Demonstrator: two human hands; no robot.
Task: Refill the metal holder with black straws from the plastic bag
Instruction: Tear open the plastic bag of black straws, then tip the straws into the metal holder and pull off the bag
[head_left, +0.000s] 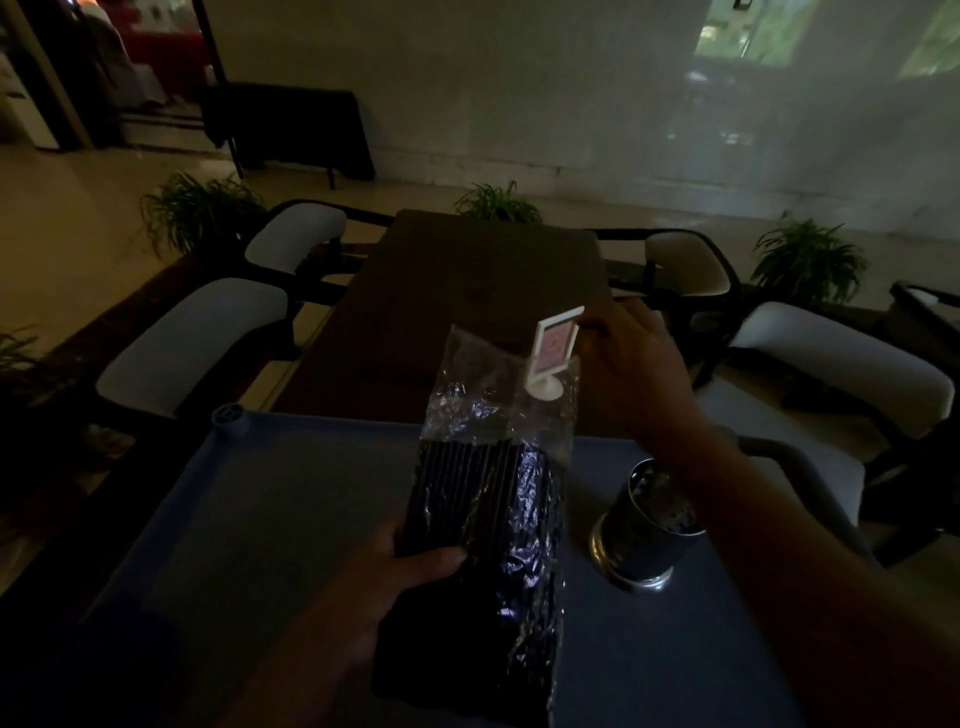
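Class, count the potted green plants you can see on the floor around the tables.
4 plainly: one far left, one beyond the table's far end, one right, one at the left edge. Darkness may hide others.

Bag of straws (483, 525) over tabletop (249, 519), centre. Metal holder (644, 525) stands on tabletop, right of bag. Sign stand (550, 358) behind bag on far table (467, 291). Chairs (192, 338) flank far table.

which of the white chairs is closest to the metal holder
The near right chair, just past the right hand; the metal holder stands at that edge of the blue tray. The other three chairs sit farther left or back.
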